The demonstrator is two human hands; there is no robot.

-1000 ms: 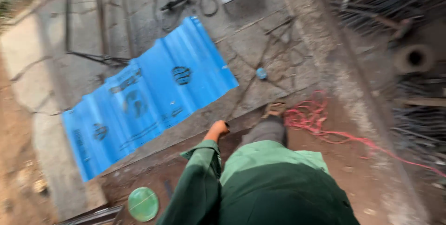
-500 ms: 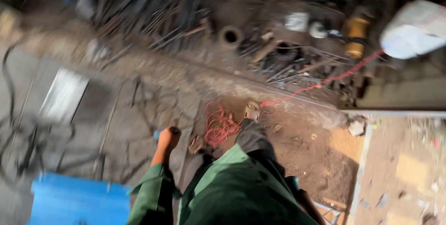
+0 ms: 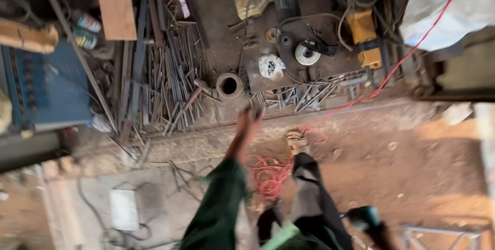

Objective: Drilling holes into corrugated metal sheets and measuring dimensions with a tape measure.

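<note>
Reaching forward, the left hand [image 3: 249, 121] shows a loosely spread, empty grip above a red cord [image 3: 268, 173] coiled on the dirt floor [image 3: 412, 167] — one short pipe [image 3: 229, 85] and a rod pile [image 3: 170, 82] lie beyond; the right hand is unseen.

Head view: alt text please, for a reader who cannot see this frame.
Looking down, the person's left hand, on a green-sleeved arm, is stretched out empty and blurred above a dirt floor, over a tangle of red cord. Beyond it lie a heap of metal rods, a short pipe section and a yellow power tool. The right hand is out of view.
</note>
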